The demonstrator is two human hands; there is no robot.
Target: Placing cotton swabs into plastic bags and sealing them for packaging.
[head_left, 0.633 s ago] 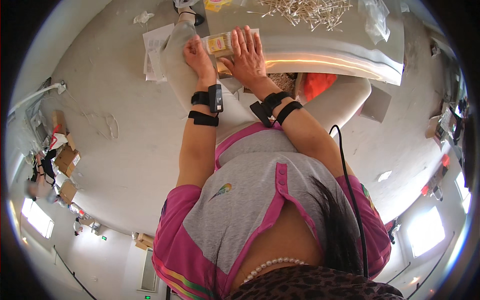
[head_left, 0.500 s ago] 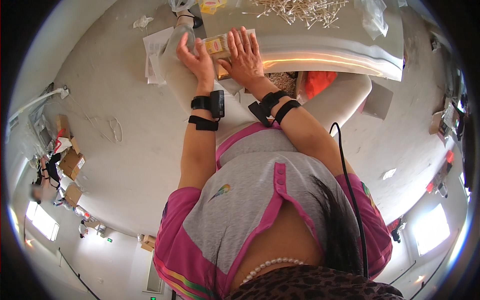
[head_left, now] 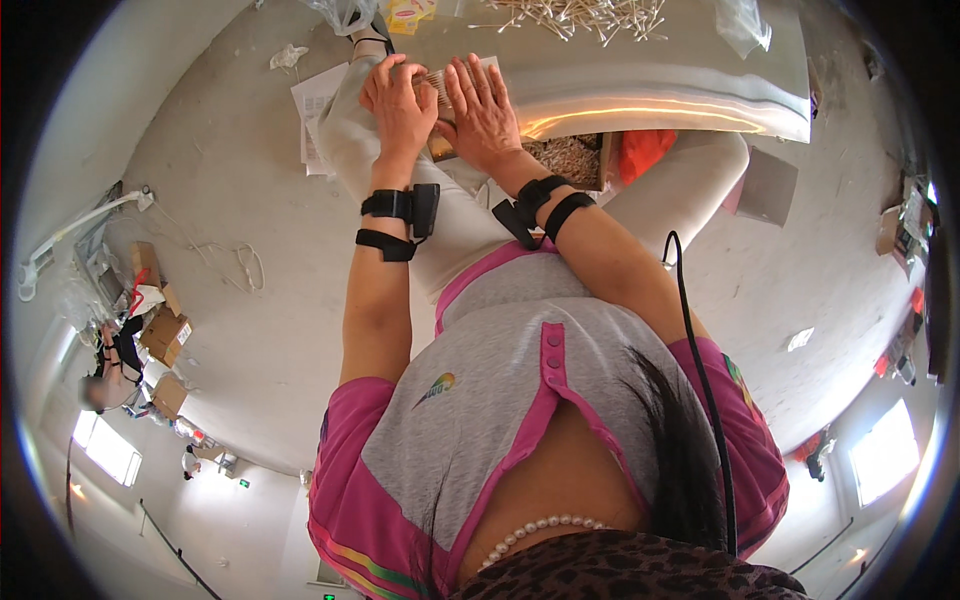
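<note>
The pack of cotton swabs (head_left: 438, 86) lies at the near left corner of the metal table (head_left: 690, 85), mostly hidden under the hands. This looks like steadying or closing it: the right hand (head_left: 484, 112) rests flat and open over it, while the left hand (head_left: 403, 108) curls at its left end, its grip impossible to tell. The next move probably calls for even, gentle pressure. Loose swabs (head_left: 585, 14) lie beyond; cardboard boxes (head_left: 165, 335) stand along the room's left side.

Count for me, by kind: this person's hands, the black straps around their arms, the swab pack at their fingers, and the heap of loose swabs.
Hands: 2 (left hand, right hand)
Black straps: 4 (two left, two right)
Swab pack: 1
Swab heap: 1
Total: 8
</note>
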